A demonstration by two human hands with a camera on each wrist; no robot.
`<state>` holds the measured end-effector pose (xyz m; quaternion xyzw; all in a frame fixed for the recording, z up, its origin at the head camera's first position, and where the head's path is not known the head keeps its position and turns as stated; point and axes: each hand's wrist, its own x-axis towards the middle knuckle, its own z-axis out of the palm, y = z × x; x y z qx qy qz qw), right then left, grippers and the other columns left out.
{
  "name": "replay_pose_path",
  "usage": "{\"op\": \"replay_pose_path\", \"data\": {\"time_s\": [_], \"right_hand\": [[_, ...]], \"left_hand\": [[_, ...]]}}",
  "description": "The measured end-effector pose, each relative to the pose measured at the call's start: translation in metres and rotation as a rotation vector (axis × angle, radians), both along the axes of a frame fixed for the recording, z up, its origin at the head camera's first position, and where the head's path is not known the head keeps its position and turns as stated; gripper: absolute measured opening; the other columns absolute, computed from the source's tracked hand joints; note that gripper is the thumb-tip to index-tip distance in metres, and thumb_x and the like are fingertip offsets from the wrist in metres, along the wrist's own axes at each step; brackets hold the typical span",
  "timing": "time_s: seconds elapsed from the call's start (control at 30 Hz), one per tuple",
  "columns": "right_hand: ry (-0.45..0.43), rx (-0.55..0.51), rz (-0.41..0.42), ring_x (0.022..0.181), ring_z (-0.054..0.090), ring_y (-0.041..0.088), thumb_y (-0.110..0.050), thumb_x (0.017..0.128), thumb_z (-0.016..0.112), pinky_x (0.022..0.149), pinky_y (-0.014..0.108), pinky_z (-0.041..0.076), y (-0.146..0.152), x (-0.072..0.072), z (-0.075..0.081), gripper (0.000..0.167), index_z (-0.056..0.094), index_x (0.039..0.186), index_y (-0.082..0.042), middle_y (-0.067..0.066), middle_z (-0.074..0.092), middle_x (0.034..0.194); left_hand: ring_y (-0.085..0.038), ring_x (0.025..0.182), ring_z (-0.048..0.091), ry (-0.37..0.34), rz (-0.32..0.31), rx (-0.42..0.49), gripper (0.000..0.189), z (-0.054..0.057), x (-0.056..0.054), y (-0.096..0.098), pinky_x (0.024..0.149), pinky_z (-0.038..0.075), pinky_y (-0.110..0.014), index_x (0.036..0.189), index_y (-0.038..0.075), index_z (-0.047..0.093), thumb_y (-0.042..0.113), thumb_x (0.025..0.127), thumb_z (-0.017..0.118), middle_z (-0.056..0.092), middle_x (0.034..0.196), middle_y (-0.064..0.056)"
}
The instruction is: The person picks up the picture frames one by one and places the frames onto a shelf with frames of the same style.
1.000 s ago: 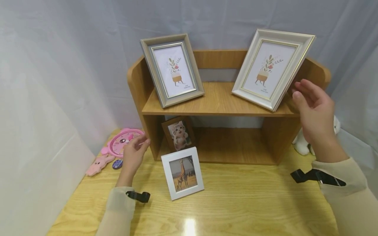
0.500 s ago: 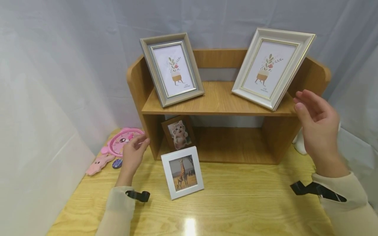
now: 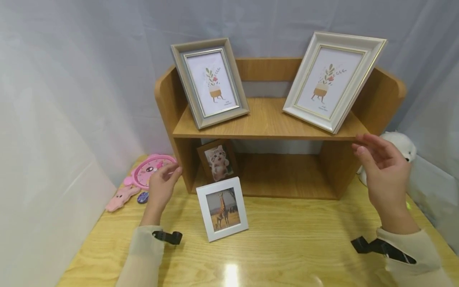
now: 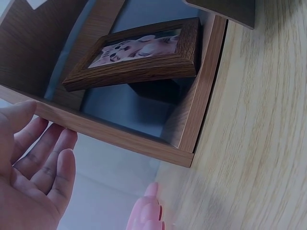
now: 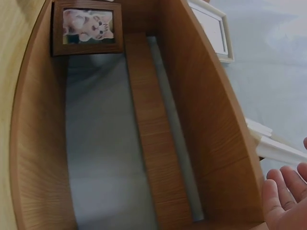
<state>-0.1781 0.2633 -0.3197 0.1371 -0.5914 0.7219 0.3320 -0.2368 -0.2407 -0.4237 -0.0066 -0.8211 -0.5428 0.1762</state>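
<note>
A two-tier wooden desk shelf (image 3: 269, 119) stands on the table. My left hand (image 3: 162, 190) is at its left side panel, fingers loosely bent and fingertips right at the panel's front edge in the left wrist view. On the other side, my right hand (image 3: 389, 179) has its relaxed fingertips close to the right panel, near the upper board's height. Both hands hold nothing. A grey-beige picture frame (image 3: 186, 87) leans on the upper board at left, a white-cream picture frame (image 3: 299, 83) at right. The brown kitten picture frame (image 3: 229, 153) stands in the lower tier.
A white giraffe picture frame (image 3: 203, 207) stands on the table (image 3: 287, 239) before the shelf. Left of the shelf lie a pink clock (image 3: 135, 175), a pink rabbit-shaped item (image 3: 120, 199) and a small dark-blue oval item (image 3: 142, 197). A white plush toy (image 3: 398, 141) sits behind my right hand.
My right hand has lowered from beside the white-cream picture frame to about the upper board's front edge, uncovering the plush toy's head. My left hand has stayed at the left panel.
</note>
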Motion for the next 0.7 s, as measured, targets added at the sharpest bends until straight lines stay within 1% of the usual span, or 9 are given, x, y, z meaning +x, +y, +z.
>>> {"op": "replay_pose_path", "data": {"time_s": [0.07, 0.27, 0.4, 0.5, 0.6, 0.7], "right_hand": [[-0.011, 0.004, 0.000, 0.097, 0.068, 0.022, 0.009, 0.089, 0.065, 0.086, 0.021, 0.055, 0.001, 0.001, -0.005, 0.034, 0.059, 0.122, 0.014, 0.020, 0.067, 0.116], [-0.064, 0.050, -0.056, 0.097, 0.068, 0.019, 0.006, 0.090, 0.066, 0.084, 0.019, 0.055, 0.003, 0.002, -0.016, 0.033, 0.060, 0.123, 0.011, 0.017, 0.068, 0.115], [-0.082, 0.031, -0.046, 0.096, 0.068, 0.020, 0.007, 0.090, 0.065, 0.084, 0.019, 0.055, 0.004, 0.005, -0.023, 0.034, 0.059, 0.123, 0.013, 0.016, 0.069, 0.114], [-0.102, 0.019, -0.039, 0.095, 0.068, 0.020, 0.008, 0.090, 0.065, 0.084, 0.019, 0.056, 0.006, 0.007, -0.028, 0.035, 0.059, 0.124, 0.013, 0.015, 0.069, 0.112], [-0.119, 0.027, -0.055, 0.095, 0.068, 0.020, 0.008, 0.090, 0.065, 0.084, 0.018, 0.055, 0.008, 0.008, -0.032, 0.035, 0.059, 0.124, 0.012, 0.014, 0.070, 0.111], [-0.119, 0.045, -0.072, 0.094, 0.068, 0.019, 0.008, 0.090, 0.065, 0.083, 0.018, 0.055, 0.011, 0.008, -0.036, 0.035, 0.059, 0.124, 0.013, 0.013, 0.070, 0.110]], "left_hand": [[-0.026, 0.101, 0.067, 0.004, 0.006, -0.005, 0.039, 0.000, 0.000, 0.000, 0.082, 0.055, -0.018, 0.123, 0.003, 0.066, 0.031, 0.097, 0.066, 0.067, 0.121, -0.012], [-0.025, 0.099, 0.068, 0.002, 0.003, -0.007, 0.038, 0.001, 0.002, -0.002, 0.082, 0.055, -0.018, 0.122, 0.003, 0.066, 0.031, 0.097, 0.066, 0.068, 0.118, -0.012], [-0.023, 0.100, 0.067, -0.002, 0.001, -0.014, 0.039, 0.002, 0.004, -0.002, 0.083, 0.054, -0.017, 0.123, 0.003, 0.066, 0.032, 0.097, 0.066, 0.067, 0.120, -0.012], [-0.021, 0.099, 0.067, -0.006, 0.001, -0.018, 0.038, 0.001, 0.007, -0.003, 0.081, 0.054, -0.017, 0.123, 0.004, 0.066, 0.032, 0.096, 0.066, 0.067, 0.121, -0.012], [-0.020, 0.098, 0.068, -0.005, -0.006, -0.026, 0.037, 0.000, 0.010, -0.005, 0.077, 0.055, -0.018, 0.122, 0.005, 0.067, 0.031, 0.096, 0.066, 0.067, 0.122, -0.011], [-0.023, 0.099, 0.068, 0.006, -0.009, -0.032, 0.036, -0.001, 0.011, -0.006, 0.075, 0.057, -0.021, 0.122, 0.006, 0.068, 0.031, 0.096, 0.066, 0.067, 0.122, -0.010]]}}
